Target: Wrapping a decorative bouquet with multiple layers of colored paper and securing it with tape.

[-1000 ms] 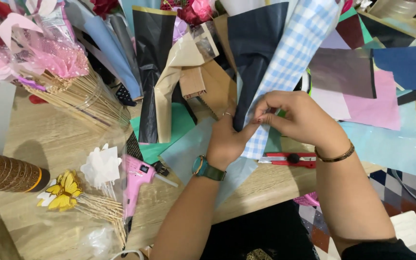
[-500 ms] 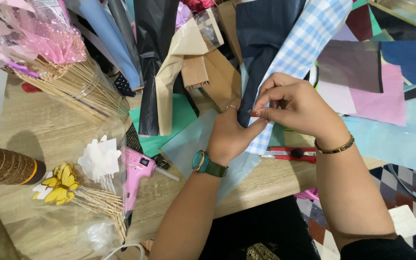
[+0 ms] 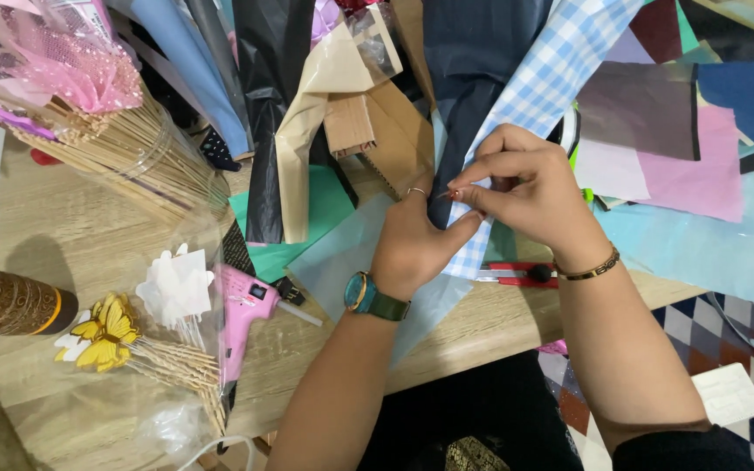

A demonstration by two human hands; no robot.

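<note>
Seen from the head camera, both hands meet at the narrow lower end of a cone of wrapping paper that fans upward across the wooden bench. The left hand, wearing a watch and a ring, is closed around the gathered base of the dark navy paper. The right hand, with a thin bracelet at the wrist, pinches the edge of the blue checked paper between thumb and fingertips, just above the left thumb; whatever small thing sits in that pinch is too tiny to tell. The hands cover the point where the sheets come together.

Under the right wrist lies a red cutter, partly hidden. Pale blue sheets spread beneath the hands, with pink, grey and dark blue sheets off to the right. Left of the hands lie a pink glue gun, yellow paper butterflies on thin sticks, a white paper flower and a bundle of wooden sticks in clear wrap. A brown roll rests at the left edge.
</note>
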